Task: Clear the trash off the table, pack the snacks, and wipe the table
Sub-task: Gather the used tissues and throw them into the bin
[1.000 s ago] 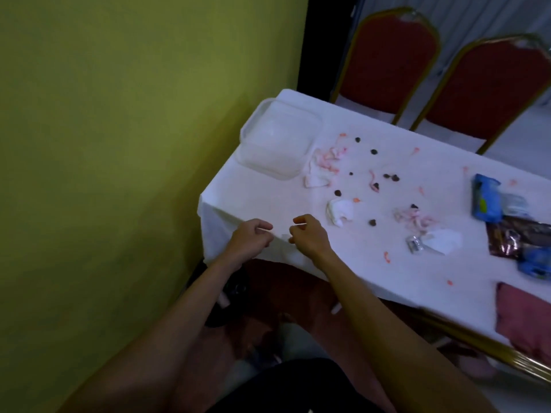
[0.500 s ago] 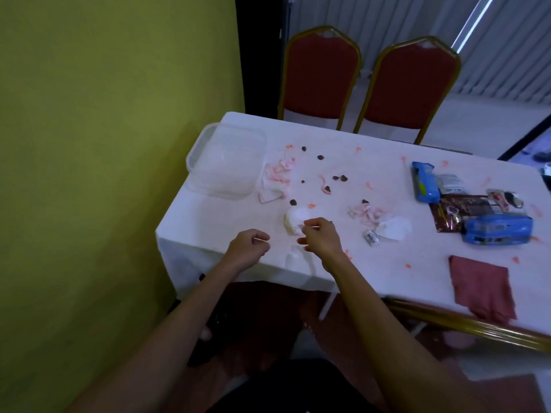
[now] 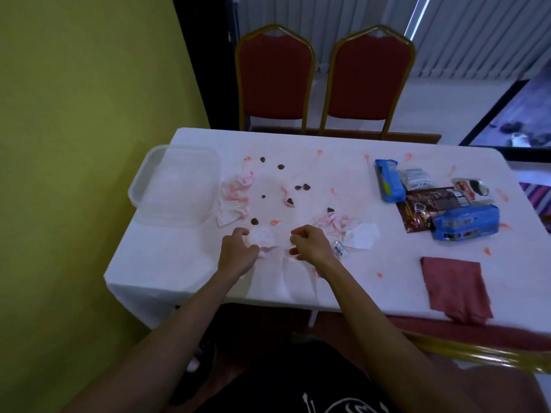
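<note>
Head view, task barely begun: my left hand [image 3: 238, 253] grips a crumpled tissue [image 3: 264, 237] on the table [image 3: 179, 272], my right hand [image 3: 310, 244] is curled, holding what I cannot tell; pink scraps [image 3: 237, 189], snack packets [image 3: 465, 223] and red cloth [image 3: 453, 289] lie untouched.

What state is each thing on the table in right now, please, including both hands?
Left hand: fingers curled round the crumpled tissue.
Right hand: fingers curled, contents unclear.
Clear plastic container: looks lidless and empty.
Red cloth: lying flat at the near edge.
Snack packets: lying together, not yet packed.
Dark brown bits: scattered, not cleared.
</note>
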Tool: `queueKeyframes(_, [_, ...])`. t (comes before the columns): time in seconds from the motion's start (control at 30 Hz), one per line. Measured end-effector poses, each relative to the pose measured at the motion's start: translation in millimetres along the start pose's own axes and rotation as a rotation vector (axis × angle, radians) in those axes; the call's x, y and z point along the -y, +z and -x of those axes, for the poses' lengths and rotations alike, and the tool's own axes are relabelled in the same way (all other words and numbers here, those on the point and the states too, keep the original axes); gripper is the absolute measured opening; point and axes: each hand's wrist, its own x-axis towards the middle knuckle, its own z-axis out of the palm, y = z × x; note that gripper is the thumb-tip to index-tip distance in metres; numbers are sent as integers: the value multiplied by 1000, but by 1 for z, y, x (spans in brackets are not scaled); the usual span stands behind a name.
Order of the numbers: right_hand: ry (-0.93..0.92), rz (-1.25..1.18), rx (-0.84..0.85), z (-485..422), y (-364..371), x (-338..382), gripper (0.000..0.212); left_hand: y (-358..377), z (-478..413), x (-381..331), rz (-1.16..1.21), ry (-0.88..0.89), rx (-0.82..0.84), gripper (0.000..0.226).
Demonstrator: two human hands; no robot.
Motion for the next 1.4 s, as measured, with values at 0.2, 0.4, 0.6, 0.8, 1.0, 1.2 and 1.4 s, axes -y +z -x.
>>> queueKeyframes(0.2, [-57, 277, -337, -33, -68, -14, 21, 42, -20, -9, -198, 53, -50, 69])
queueKeyframes(0.4, [12, 474, -337, -62, -125, -39, 37, 58, -33, -6, -202, -41, -52, 28])
queueKeyframes(0.6, [-12, 510, -259, -75, -128, -71, 43, 49, -36, -12, -101, -47, -36, 26])
queueKeyframes(0.8, [-93, 574, -294, -84, -134, -76, 14, 45, -35, -20, -182, -44, 120, 45])
queueKeyframes(1.0, [-113, 456, -245, -81, -153, -67, 12, 35, -40, -50, -31, -88, 129, 36])
queueKeyframes(1.2, [-155, 309, -246, -46, -153, -46, 10, 33, -33, -106, 411, -72, 264, 39])
queueKeyframes(1.4, [-115, 630, -77, -42, -113, -67, 28, 100, -30, -120, -39, 154, 336, 67])
